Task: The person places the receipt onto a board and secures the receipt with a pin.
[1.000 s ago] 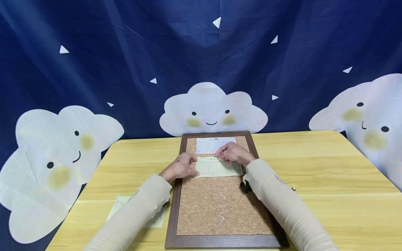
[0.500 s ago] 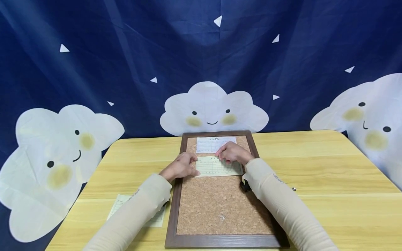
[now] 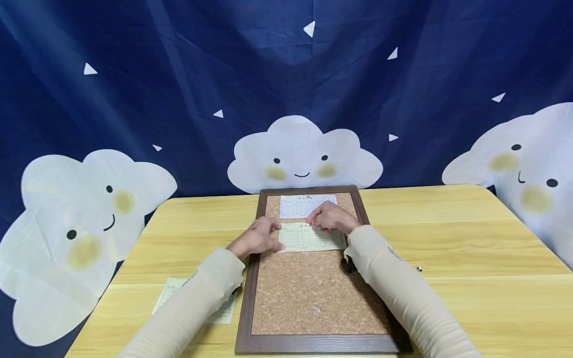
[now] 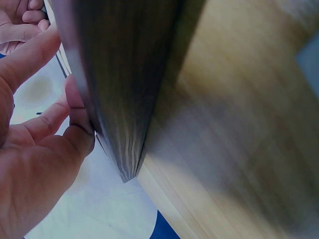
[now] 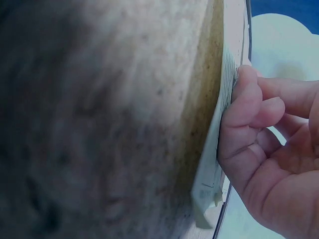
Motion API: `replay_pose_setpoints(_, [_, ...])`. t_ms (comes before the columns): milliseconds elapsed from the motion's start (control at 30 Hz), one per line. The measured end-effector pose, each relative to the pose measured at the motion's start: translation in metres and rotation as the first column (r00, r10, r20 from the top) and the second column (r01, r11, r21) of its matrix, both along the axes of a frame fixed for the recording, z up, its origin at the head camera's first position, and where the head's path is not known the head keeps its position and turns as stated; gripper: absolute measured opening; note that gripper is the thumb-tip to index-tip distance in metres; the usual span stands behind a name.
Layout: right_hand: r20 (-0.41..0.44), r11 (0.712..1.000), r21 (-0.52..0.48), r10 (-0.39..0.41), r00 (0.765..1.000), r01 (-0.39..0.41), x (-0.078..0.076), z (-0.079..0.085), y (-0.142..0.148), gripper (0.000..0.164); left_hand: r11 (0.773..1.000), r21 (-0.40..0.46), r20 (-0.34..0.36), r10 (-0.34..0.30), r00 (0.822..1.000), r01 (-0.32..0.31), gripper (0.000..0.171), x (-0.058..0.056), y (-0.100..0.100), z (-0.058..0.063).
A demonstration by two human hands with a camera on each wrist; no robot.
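A pale green printed form [image 3: 304, 241] lies across the upper part of a framed cork board [image 3: 313, 293]. My left hand [image 3: 259, 236] rests at its left edge, thumb and forefinger spread apart and pressing the paper. At the form's top edge my right hand [image 3: 333, 218] has its fingers curled, pinching what looks like a thumbtack, mostly hidden by the fingertips. In the right wrist view the curled fingers [image 5: 241, 114] lie against the form [image 5: 212, 144], whose near edge lifts off the cork. Above it a white form [image 3: 291, 206] is held by a silver tack [image 3: 308, 198].
Another pale green form [image 3: 224, 313] lies on the wooden table [image 3: 470, 228], partly under the left sleeve. Right of the board sits a small shiny metal piece [image 3: 419, 269]. A dark blue curtain [image 3: 268, 59] with clouds hangs behind.
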State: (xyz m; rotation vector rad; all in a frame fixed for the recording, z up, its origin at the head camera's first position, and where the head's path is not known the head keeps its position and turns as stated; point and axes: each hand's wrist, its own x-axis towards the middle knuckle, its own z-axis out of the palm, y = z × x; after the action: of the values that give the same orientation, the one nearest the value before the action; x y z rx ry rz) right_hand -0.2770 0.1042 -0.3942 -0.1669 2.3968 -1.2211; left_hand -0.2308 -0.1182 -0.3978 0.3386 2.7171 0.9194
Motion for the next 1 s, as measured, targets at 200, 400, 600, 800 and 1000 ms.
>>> replay_pose_setpoints(200, [0.017,1.000,-0.019,-0.016,1.000,0.016,0.0002,-0.0001,0.0019,0.019,1.000,0.007,0.007,-0.002,1.000,0.002,0.046,-0.0007,0.0006,-0.0011])
replay_pose_setpoints(400, [0.022,0.999,-0.020,-0.031,0.999,0.032,-0.0009,-0.0010,0.0028,0.012,1.000,0.011,0.022,0.002,1.000,-0.002,0.047,-0.0010,0.0011,-0.0011])
replay_pose_setpoints(600, [0.010,0.999,-0.001,-0.035,0.999,0.035,-0.0006,-0.0014,0.0018,0.010,1.000,0.014,0.038,0.009,0.999,-0.009,0.048,-0.0007,0.0006,0.0009])
replay_pose_setpoints(800, [0.015,0.999,-0.015,-0.035,0.999,0.036,0.0011,-0.0004,-0.0003,0.009,1.000,0.008,0.036,0.003,0.999,-0.003,0.050,-0.0003,-0.0009,0.0003])
replay_pose_setpoints(1000, [0.016,0.999,-0.009,-0.041,0.999,0.041,0.0004,-0.0002,-0.0007,0.010,1.000,0.010,0.044,0.000,0.999,0.000,0.050,-0.0012,-0.0004,0.0008])
